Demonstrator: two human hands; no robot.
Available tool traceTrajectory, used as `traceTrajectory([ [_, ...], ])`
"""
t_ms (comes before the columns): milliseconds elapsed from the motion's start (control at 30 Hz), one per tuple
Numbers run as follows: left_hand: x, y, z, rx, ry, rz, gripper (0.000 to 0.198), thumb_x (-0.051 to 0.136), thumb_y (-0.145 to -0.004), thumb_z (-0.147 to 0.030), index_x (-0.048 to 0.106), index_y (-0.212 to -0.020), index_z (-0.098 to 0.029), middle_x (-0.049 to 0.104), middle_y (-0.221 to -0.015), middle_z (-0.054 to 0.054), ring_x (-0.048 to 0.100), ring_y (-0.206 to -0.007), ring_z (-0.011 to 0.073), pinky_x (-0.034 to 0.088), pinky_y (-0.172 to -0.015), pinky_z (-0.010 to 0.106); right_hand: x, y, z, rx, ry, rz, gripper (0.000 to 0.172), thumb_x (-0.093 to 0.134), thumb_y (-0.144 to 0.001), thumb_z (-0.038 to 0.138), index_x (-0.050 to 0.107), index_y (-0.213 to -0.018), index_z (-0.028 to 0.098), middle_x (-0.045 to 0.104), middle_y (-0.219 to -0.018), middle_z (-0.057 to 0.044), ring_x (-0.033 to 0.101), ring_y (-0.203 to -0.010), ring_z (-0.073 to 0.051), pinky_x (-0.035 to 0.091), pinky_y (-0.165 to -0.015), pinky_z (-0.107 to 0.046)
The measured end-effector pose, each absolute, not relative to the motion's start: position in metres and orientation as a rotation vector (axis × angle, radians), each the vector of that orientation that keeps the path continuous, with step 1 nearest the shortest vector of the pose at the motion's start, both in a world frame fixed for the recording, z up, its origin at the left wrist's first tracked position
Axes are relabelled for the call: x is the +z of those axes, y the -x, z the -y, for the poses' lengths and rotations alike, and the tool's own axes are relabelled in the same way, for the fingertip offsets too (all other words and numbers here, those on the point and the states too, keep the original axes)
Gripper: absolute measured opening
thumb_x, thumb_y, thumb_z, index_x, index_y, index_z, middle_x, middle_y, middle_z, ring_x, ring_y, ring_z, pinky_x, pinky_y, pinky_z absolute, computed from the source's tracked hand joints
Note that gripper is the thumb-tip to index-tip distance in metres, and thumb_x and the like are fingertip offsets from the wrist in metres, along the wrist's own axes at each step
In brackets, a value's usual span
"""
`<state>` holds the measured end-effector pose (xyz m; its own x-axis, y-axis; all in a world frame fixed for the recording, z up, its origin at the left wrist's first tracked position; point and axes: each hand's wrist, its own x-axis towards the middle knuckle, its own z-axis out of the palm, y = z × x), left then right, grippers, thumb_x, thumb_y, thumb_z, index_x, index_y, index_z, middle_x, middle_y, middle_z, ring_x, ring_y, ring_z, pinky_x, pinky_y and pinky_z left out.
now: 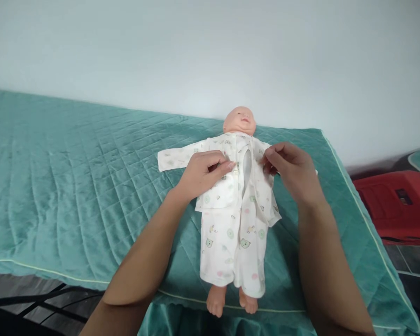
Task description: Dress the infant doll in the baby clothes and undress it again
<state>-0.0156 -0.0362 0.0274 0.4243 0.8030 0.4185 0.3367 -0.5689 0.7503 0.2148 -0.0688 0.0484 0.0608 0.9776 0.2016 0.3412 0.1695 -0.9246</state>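
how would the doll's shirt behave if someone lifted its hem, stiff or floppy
The shirt is probably floppy, since its loose front drapes in soft folds. It looks like thin cloth, so it is likely light. Raising it far might tug the doll, because the shirt lies around its body.

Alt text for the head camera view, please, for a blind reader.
A person's left hand and right hand are at the partly open front of a patterned white jacket on a baby doll. The doll, also in white trousers, lies face up on a quilted green cover before a pale wall.
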Motion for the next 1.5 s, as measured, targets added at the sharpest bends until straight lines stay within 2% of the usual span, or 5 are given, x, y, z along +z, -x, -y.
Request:
traceTrajectory([
  [267,0.041,0.005,0.068,0.566,-2.599,-1.175,0.047,0.060,-0.088,-0.062,0.056,-0.069,-0.020,0.064,-0.067,0.002,0.057,-0.060,0.0168,0.030,-0.056,0.032,0.028,-0.186,0.057,0.299,1.566,1.662,0.029,0.068,-0.085,0.046,0.055,-0.098,0.023,0.060,-0.092,-0.002,0.056,-0.074,-0.017,0.046,-0.069,-0.034],
  [500,0.045,-0.001,0.090,0.326,-2.673,-1.319,0.008,0.052,-0.089,-0.023,0.057,-0.096,-0.021,0.065,-0.070,0.004,0.062,-0.061,0.0227,0.033,-0.054,0.033,0.028,-0.178,0.021,0.110,1.706,1.654,0.021,0.059,-0.087,0.039,0.046,-0.075,0.027,0.053,-0.067,-0.001,0.049,-0.066,-0.020,0.042,-0.066,-0.034],
  [967,0.043,0.008,0.069,0.652,-2.157,-1.058,0.013,0.048,-0.084,-0.011,0.050,-0.085,-0.024,0.052,-0.061,-0.006,0.048,-0.056,0.0123,0.033,-0.056,0.028,0.036,-0.180,-0.002,0.457,1.474,1.510,0.029,0.054,-0.092,0.041,0.056,-0.070,0.022,0.053,-0.068,0.001,0.054,-0.070,-0.016,0.045,-0.065,-0.030],
  [1200,0.027,-0.003,0.065,0.923,-2.159,-1.345,0.018,0.061,-0.092,-0.036,0.053,-0.100,-0.023,0.058,-0.072,-0.004,0.053,-0.064,0.0140,0.036,-0.061,0.028,0.033,-0.180,0.006,0.565,1.361,1.559,0.019,0.051,-0.090,0.026,0.067,-0.081,0.020,0.068,-0.087,-0.001,0.062,-0.086,-0.017,0.049,-0.081,-0.031],
  [1500,0.038,-0.001,0.069,0.853,-2.121,-1.205,0.014,0.061,-0.086,-0.021,0.054,-0.074,-0.020,0.056,-0.067,-0.004,0.049,-0.061,0.0107,0.037,-0.061,0.027,0.027,-0.184,0.002,0.570,1.290,1.522,0.007,0.070,-0.081,0.024,0.076,-0.086,0.021,0.071,-0.091,-0.001,0.062,-0.083,-0.015,0.051,-0.085,-0.033],
])
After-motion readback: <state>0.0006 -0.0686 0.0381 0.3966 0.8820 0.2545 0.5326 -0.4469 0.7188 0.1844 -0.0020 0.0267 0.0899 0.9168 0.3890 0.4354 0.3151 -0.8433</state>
